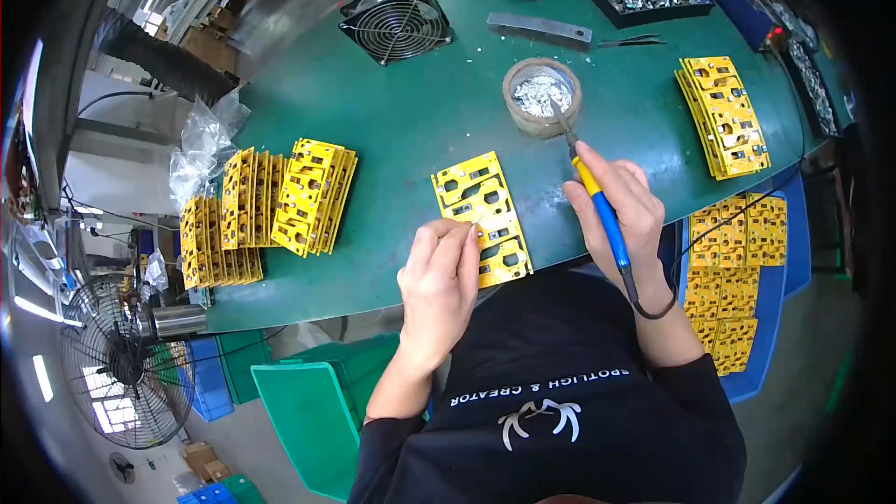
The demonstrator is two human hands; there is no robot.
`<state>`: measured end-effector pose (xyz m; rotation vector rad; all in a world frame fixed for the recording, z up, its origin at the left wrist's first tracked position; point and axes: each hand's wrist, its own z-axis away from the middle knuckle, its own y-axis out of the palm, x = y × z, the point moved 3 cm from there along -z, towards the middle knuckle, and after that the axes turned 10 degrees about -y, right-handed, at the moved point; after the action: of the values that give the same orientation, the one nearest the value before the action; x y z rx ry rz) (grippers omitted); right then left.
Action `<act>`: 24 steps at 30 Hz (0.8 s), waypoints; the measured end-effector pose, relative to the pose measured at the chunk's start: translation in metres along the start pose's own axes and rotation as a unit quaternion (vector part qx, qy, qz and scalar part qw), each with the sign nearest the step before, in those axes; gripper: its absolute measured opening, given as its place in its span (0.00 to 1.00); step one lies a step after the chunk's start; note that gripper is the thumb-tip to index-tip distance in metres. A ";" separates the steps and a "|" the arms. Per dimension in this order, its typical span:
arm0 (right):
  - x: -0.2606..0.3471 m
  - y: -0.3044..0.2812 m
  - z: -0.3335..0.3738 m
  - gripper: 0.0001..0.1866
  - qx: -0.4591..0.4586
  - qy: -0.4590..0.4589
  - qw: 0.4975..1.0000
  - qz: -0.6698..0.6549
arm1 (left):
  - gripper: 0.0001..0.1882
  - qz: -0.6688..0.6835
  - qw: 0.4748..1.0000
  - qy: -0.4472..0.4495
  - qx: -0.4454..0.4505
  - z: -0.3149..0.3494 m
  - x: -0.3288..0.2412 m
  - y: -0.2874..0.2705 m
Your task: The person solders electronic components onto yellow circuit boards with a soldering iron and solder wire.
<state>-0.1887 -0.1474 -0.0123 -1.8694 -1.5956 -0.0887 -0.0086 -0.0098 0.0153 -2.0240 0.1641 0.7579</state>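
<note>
Left hand [437,275] bunched at board [501,224], grip unclear | right hand [623,215] grasped iron [609,229] | tip [558,110] reached bowl [532,124]

One view: left head-worn fisheye, upright, looking steeply down and ahead from above the wearer's black-clad torso [560,336], seen at six o'clock. The green bench [392,107] lies near, spanning ten to three o'clock, edges bowed.

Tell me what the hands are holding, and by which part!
The right hand holds the soldering iron by its blue and yellow handle. The left hand is at the yellow board; whether it grips anything can't be told.
</note>
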 end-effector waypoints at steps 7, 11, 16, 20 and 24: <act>0.019 -0.002 0.007 0.20 -0.017 -0.004 0.995 -0.103 | 0.05 -0.057 0.998 -0.003 -0.024 -0.002 -0.004 0.013; 0.027 0.001 0.010 0.17 0.007 -0.001 0.989 -0.149 | 0.07 -0.083 0.996 0.028 -0.028 -0.001 -0.006 0.018; 0.029 0.002 0.013 0.15 0.021 -0.003 0.981 -0.194 | 0.10 -0.099 0.994 0.043 -0.005 0.002 -0.011 0.021; 0.028 0.002 0.014 0.14 0.035 0.008 0.976 -0.215 | 0.09 -0.115 0.992 0.043 -0.036 0.004 -0.009 0.025; 0.029 0.003 0.012 0.13 0.035 0.019 0.974 -0.221 | 0.09 -0.116 0.992 0.041 -0.023 0.005 -0.012 0.025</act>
<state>-0.1835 -0.1167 -0.0099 -1.4225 -1.9354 -0.2557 -0.0300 -0.0214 0.0022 -2.0746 -0.0430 0.5365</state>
